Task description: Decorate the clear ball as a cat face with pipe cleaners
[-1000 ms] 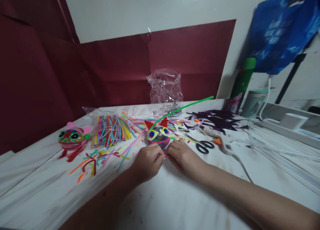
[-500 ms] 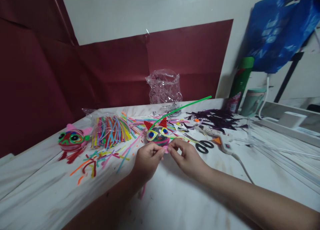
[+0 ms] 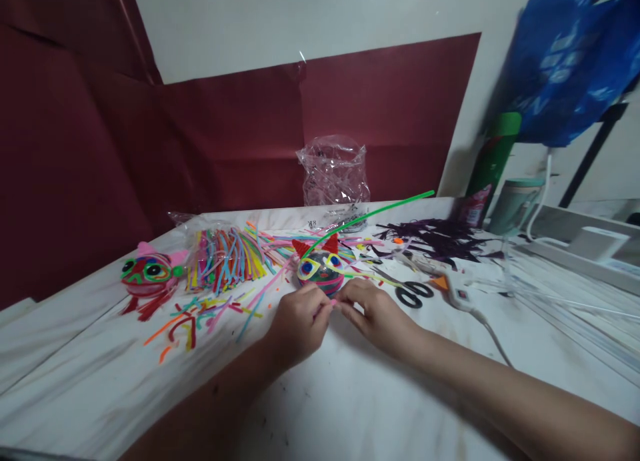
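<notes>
My left hand and my right hand meet fingertip to fingertip over the white table, both pinched on a short pink pipe cleaner piece. Just beyond the fingers sits a small ball-shaped craft animal wound in coloured stripes, with red ears and yellow-rimmed blue eyes. A long green pipe cleaner rises from behind it toward the right.
A red and green craft creature lies at the left. A bag of coloured pipe cleaners and loose cut pieces spread beside it. Black-handled scissors, a glue gun, purple scraps and a clear plastic bag lie further back.
Both hands stayed together on the pink piece, lifting slightly toward the striped animal and then settling back. The view shifted a little to the left.
</notes>
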A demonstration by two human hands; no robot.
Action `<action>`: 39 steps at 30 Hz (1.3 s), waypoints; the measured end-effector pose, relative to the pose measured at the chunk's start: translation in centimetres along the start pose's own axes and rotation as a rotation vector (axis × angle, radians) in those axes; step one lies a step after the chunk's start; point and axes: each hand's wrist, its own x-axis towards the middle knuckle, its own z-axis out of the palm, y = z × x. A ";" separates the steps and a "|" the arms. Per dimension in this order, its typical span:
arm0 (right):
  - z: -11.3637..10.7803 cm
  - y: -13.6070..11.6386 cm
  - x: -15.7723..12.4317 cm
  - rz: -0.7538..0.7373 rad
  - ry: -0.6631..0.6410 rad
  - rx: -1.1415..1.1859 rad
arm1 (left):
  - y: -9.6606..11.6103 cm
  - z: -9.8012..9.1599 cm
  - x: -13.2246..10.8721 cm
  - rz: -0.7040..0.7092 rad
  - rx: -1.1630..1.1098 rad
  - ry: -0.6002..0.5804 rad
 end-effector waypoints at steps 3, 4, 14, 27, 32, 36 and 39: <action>0.0 0.3 -0.1 -0.086 -0.049 -0.086 | -0.5 -0.1 -0.1 0.153 0.112 -0.053; 0.0 0.2 -0.1 -0.101 -0.050 -0.098 | -0.5 -0.1 -0.1 0.153 0.102 -0.062; 0.0 -1.4 -0.1 0.146 0.115 0.136 | 1.2 0.1 0.3 -0.353 -0.347 0.073; 1.2 -1.2 -0.4 0.371 0.109 0.382 | 0.9 2.3 -0.8 -0.286 -0.278 0.204; 1.1 -1.0 -0.2 0.399 0.153 0.380 | 1.1 2.1 -0.2 -0.433 -0.367 0.164; 1.2 -1.1 -0.4 0.397 0.189 0.355 | 1.8 1.8 0.2 -0.606 -0.546 0.132; 1.4 -1.2 -0.5 0.399 0.224 0.357 | 2.2 1.3 0.5 -0.713 -0.657 0.100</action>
